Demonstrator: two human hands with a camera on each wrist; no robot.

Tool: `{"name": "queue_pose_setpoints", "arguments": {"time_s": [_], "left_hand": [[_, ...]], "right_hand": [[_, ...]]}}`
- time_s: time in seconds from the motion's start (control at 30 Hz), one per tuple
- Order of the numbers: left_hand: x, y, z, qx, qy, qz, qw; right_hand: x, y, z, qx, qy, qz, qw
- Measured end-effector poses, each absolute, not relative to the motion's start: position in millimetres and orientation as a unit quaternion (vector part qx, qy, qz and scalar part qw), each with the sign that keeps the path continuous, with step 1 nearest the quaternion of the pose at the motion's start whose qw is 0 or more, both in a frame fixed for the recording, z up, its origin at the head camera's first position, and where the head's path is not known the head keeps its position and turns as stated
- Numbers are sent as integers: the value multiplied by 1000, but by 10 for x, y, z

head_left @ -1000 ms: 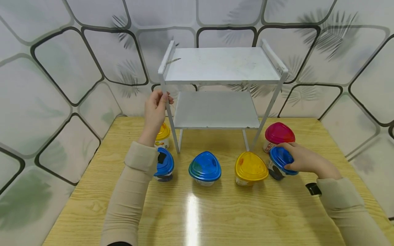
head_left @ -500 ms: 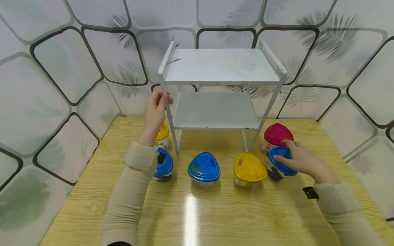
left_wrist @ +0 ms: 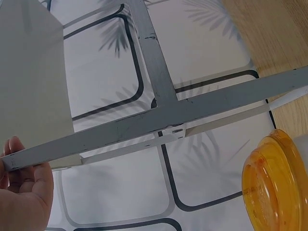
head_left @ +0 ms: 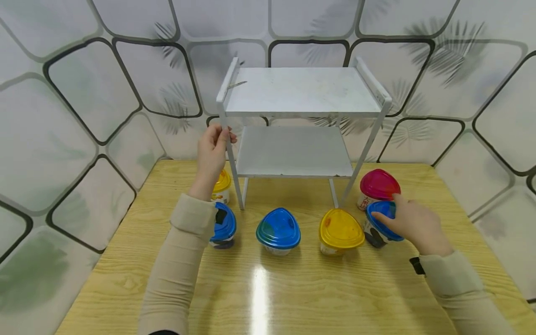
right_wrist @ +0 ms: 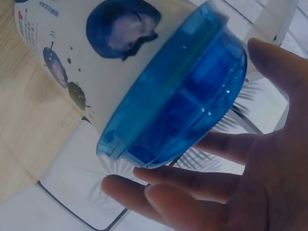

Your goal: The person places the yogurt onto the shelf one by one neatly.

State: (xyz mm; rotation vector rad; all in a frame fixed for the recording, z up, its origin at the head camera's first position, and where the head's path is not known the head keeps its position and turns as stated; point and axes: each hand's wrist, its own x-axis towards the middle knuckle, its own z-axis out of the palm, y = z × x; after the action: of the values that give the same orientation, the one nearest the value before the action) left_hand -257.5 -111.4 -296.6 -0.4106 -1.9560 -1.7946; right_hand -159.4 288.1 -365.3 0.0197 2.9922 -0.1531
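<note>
My left hand (head_left: pixel 212 151) grips the front left post of a white two-tier shelf rack (head_left: pixel 301 90); in the left wrist view the fingers (left_wrist: pixel 41 183) curl round the grey-looking bar (left_wrist: pixel 115 132). At the right, my right hand (head_left: pixel 418 225) hovers over a tub with a blue lid (head_left: pixel 378 230). The right wrist view shows its fingers (right_wrist: pixel 192 183) spread around that blue lid (right_wrist: pixel 187 96), which tops a white tub with blueberry pictures. Whether a fingertip touches the lid, I cannot tell. Directly behind stands a tub with a red-pink lid (head_left: pixel 378 184).
A yellow-lidded tub (head_left: pixel 341 230) and a blue-lidded tub (head_left: pixel 278 228) stand in front of the rack. Left, partly behind my sleeve, are another blue-lidded tub (head_left: pixel 225 223) and a yellow-lidded one (head_left: pixel 222 186). Patterned walls bound the wooden table (head_left: pixel 293 293) behind and at the sides.
My right hand has let go of the blue-lidded tub, its fingers spreading and lifting off. The tub stays in place. My left hand keeps its grip on the post.
</note>
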Motion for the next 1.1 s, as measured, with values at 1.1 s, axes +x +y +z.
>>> {"name": "queue_pose_setpoints", "arguments": {"time_s": [1.1], "left_hand": [[-2595, -1119, -2997, -156, -705, -652, 231]], "right_hand": [[-1701, 2990, -3626, -128, 983, -72, 114]]}}
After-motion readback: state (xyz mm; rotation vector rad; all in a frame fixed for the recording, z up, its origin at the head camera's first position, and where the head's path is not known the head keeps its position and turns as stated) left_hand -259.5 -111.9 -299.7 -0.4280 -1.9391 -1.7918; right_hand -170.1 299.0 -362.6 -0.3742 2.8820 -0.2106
